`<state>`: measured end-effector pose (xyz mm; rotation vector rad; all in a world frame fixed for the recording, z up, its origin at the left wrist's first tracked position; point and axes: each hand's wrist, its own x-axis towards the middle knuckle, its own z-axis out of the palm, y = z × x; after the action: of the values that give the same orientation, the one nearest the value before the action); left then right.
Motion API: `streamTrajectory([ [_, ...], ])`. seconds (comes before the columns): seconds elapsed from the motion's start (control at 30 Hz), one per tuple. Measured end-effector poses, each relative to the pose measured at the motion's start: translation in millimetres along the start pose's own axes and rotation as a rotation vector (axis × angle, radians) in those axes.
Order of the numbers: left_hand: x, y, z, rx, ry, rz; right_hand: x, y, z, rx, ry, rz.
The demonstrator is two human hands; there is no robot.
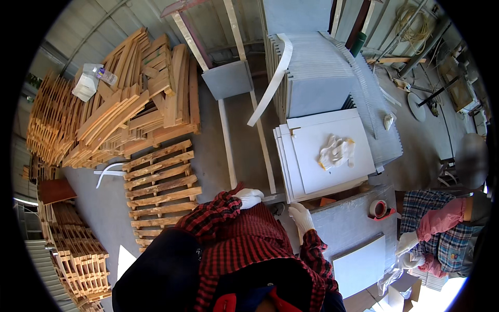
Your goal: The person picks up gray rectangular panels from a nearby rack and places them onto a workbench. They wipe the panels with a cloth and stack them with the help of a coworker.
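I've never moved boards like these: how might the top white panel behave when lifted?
Probably stiff: the white panel lies flat with straight edges. It may slide, since its surface looks smooth. Tilting it could drop the loose gloves on it.

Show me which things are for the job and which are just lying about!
Probably for the job:
White boards, close by the right hand
Gloved left hand and right hand

Seemingly just lying about:
Spare gloves on the boards
Plastic bottle
Slatted wooden pallet
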<state>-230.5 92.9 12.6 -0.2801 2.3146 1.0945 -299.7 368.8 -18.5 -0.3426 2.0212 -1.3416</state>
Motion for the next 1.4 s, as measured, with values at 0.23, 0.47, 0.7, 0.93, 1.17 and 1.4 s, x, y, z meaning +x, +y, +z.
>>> streamTrajectory([
  [0.23, 41.2, -122.1, -18.7, -0.087, 0.007, 0.394, 139.8, -162.8, -8.8, 0.102, 0.164, -0.148],
  [0.47, 88.8, -283.5, -88.2, -0.135, 0.416, 0.341, 331.1, -315.3, -21.7, -0.489, 0.649, -0.39],
  [0.7, 162.9, -299.3, -329.2, 0.084, 0.443, -0.288, 476.5, -305.9, -55.6, -1.08, 0.807, -0.13],
  [0.93, 313.6, -310.0, -438.4, 0.356, 0.698, -0.105, 478.4, -314.3, -44.5, -0.966, 0.758, -0.17],
  [1.17, 430.3, -285.5, -484.9, 0.412, 0.781, -0.172, 484.1, -316.8, -41.7, -0.896, 0.713, -0.2],
  [1.4, 475.7, -313.6, -495.1, 0.622, 0.831, -0.115, 485.2, -308.3, -41.0, -0.685, 0.715, -0.202],
])
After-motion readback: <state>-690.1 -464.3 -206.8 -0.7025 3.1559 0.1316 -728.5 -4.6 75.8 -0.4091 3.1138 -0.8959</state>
